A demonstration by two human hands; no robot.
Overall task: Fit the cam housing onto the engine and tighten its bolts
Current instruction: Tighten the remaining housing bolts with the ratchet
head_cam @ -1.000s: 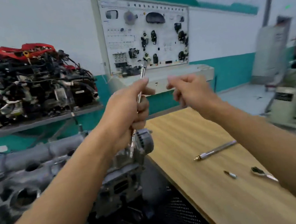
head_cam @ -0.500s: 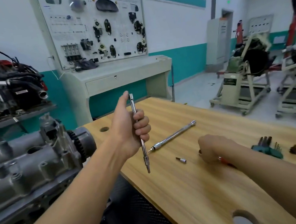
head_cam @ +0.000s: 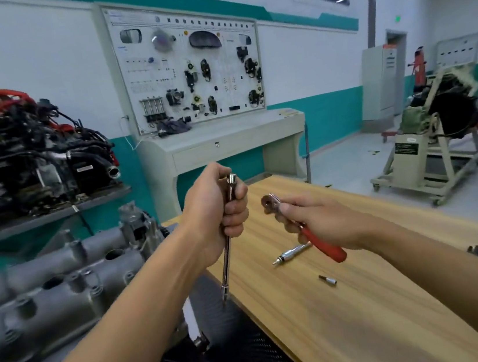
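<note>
Left side: our left hand [head_cam: 214, 214] is clenched round a long chrome extension bar [head_cam: 227, 258], tip down.
Right side: our right hand [head_cam: 319, 222] grasps a red-handled chrome ratchet [head_cam: 327, 248], its head raised just beside the bar's top.
Task part: we see the grey cast-metal cam housing [head_cam: 62, 283] at our left, apart from both hands.
Loose tools: the light wooden table [head_cam: 371, 315] bears a second chrome bar [head_cam: 290, 254] and a small chrome bit [head_cam: 327, 279].

An auto training workshop (engines [head_cam: 24, 154] on stands, wiring demonstration board [head_cam: 190, 71]).
</note>
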